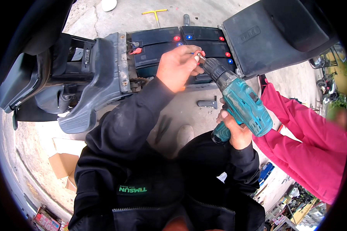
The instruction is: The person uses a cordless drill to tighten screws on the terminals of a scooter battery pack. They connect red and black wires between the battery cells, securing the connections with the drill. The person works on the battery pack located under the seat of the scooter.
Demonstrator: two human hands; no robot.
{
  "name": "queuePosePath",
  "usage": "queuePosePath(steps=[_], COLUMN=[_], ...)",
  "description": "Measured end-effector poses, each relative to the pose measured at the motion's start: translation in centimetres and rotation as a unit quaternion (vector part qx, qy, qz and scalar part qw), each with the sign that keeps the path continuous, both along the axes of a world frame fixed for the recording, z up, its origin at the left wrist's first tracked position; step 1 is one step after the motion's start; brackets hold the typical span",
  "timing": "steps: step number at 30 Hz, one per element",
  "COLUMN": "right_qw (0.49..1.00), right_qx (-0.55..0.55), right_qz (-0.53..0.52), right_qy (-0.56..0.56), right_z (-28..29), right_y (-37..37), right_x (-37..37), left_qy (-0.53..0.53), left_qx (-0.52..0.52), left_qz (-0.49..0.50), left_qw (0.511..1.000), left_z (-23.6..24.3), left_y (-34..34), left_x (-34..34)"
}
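Note:
My right hand is closed round the grip of a teal cordless drill, whose black chuck points up and left. My left hand pinches a small metal piece with red near it, right at the drill's tip; exactly what it is I cannot make out. Both hands are at a bank of black batteries with red and blue round terminals, set in the open frame of a scooter. A red-booted cable end lies at the batteries' left.
Scooter bodywork left, raised black seat right. A person in pink trousers is close at my right. Yellow T-handle tool beyond the batteries; small black metal part on the ground near me; cardboard lower left.

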State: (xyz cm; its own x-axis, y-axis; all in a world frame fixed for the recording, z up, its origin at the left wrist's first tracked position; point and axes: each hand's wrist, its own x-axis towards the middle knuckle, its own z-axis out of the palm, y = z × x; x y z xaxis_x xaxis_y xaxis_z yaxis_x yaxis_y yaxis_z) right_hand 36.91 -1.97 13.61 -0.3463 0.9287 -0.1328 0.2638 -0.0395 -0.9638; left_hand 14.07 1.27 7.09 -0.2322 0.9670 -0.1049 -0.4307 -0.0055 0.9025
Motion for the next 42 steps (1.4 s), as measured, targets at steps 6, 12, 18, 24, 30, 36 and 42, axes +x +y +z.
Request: queuePosePath(steps=[6,12,18,24,30,36,42], right_qw=[1.000,0.995,0.956,0.993,0.983,0.950,0.924], right_qx=[-0.024,0.047,0.124,-0.043,-0.044,-0.083,-0.091], right_qz=[-0.009,0.019,0.149,0.088,0.121,0.159,0.197], right_qy=[0.013,-0.090,-0.219,-0.059,-0.132,-0.255,-0.316], right_z=[-0.2,-0.1,2.5,3.1,4.0,4.5,3.8], right_y=[0.4,0.8,4.4,7.7,13.3,19.2,22.1], right_x=[-0.1,-0.4,-1.0,-2.1,-4.2,-9.1,-10.3], left_qy=[0.016,0.064,0.150,0.287,0.264,0.286,0.355], left_qx=[-0.006,-0.018,-0.006,-0.004,-0.015,-0.086,-0.124], left_qz=[-0.003,-0.011,-0.041,-0.032,-0.042,0.009,-0.010], left_qw=[1.000,0.998,0.988,0.958,0.963,0.954,0.927], left_z=[-0.9,-1.6,-2.6,-3.3,-3.8,-6.9,-6.4], left_y=[0.4,0.5,0.4,1.4,6.6,10.3,11.2], left_x=[0.1,0.2,-0.1,0.0,-1.9,-4.9,-4.6])
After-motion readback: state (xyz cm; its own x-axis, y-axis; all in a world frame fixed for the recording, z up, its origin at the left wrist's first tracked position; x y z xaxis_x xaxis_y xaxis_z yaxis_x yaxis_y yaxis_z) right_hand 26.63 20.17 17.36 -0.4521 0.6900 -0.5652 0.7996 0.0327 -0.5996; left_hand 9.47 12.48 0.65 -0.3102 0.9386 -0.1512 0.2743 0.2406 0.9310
